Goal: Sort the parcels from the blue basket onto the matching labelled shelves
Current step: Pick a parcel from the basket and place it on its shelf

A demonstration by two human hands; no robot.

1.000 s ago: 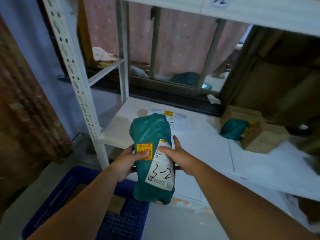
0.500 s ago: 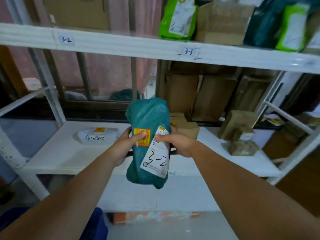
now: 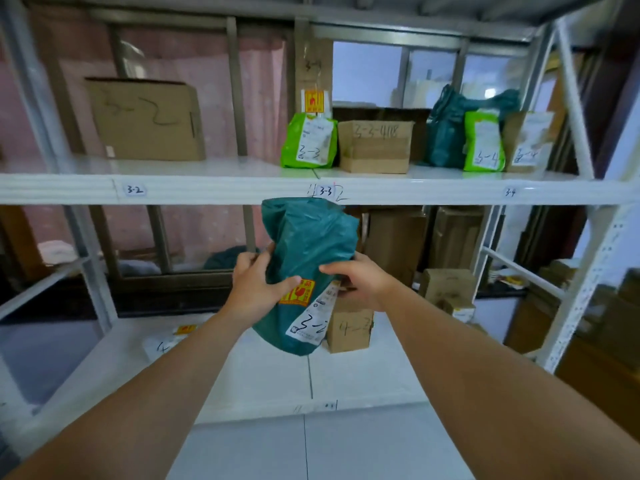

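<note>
The left hand (image 3: 258,289) and right hand (image 3: 360,282) grasp the parcel (image 3: 308,237), marked 3-2, fingers (image 3: 291,281) clenched round it. Above-left of fingers: tag 3-2 (image 3: 134,190).

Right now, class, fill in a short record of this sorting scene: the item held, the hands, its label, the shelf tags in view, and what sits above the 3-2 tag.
Held item: teal parcel, in front of the shelving
Hands: left hand and right hand both grip it
Parcel label: white label, handwritten 3-2
Shelf tags: 3-2 tag, 3-3 tag, 3-4 tag
Above 3-2 tag: cardboard box marked 3-2
Placement: not yet on a shelf
</note>
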